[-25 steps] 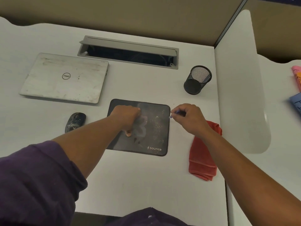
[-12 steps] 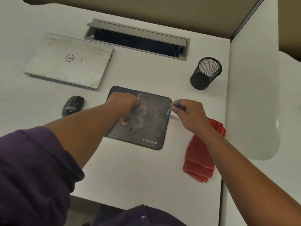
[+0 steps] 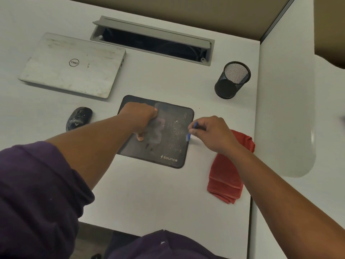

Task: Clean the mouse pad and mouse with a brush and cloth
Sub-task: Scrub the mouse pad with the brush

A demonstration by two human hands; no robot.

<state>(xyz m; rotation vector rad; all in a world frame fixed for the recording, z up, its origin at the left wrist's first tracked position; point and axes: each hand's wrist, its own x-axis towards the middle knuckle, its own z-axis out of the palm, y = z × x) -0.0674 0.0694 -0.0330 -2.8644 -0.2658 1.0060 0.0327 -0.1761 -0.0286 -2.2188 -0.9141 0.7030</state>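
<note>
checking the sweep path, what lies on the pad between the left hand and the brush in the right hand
In the head view, only the mouse pad surface, scattered with pale crumbs, lies between the left hand and the blue brush.

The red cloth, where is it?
In the head view, the folded red cloth lies on the white desk, right of the black mouse pad, partly under the right forearm.

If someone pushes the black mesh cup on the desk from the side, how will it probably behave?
The mesh cup looks empty and is open wire mesh, so it is probably light and would slide easily on the smooth desk. It stands taller than it is wide, so a push near the rim may tip it. Once on its side, its round shape could roll.
</note>
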